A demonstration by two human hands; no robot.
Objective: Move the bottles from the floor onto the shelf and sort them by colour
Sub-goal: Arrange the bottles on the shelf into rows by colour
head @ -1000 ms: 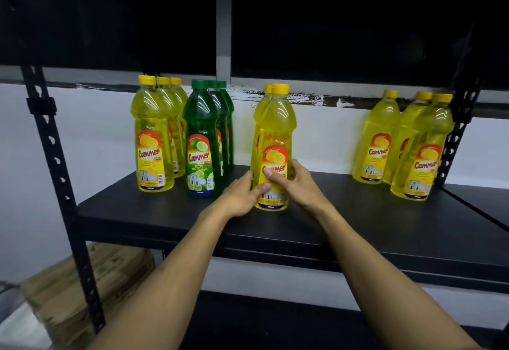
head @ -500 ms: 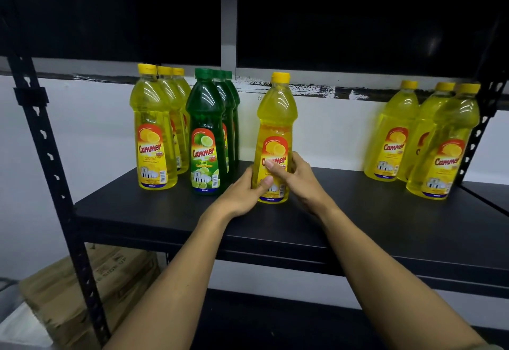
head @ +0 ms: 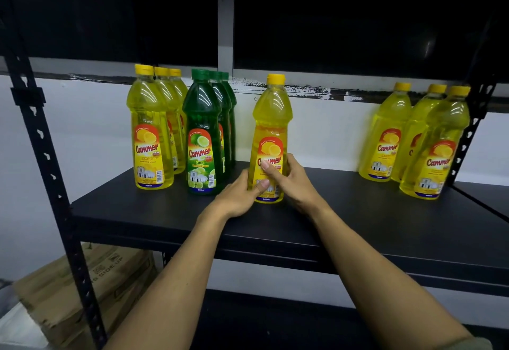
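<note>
Both hands closed around 1 yellow bottle (head: 271, 129) standing upright on the black shelf (head: 344, 225), near the middle of its front half. Left hand (head: 238, 198) wrapped on the bottle's lower left side, thumb pressed across the label near the base. Right hand (head: 293, 181) curled around the right side, thumb laid over the label higher up, fingers hidden behind the bottle. Grip of each hand: closed on that same bottle.

Just left of it, close but apart, a row of 3 green bottles (head: 202, 134) lined front to back, the front one carrying a lime label. Further left, a row of 3 yellow bottles (head: 150, 129), likewise front to back, caps yellow, labels facing forward. Well apart at the shelf's right end, a cluster of 3 more yellow bottles (head: 438, 151) beside the rack's perforated right post (head: 468, 134).

Perforated left post (head: 41, 134) running down the frame's left side. Below and left of the shelf, cardboard boxes (head: 91, 283) on the floor, 1 printed with "THIS SIDE UP", partly cut off by the post. White wall behind the bottles, dark window panes above.
</note>
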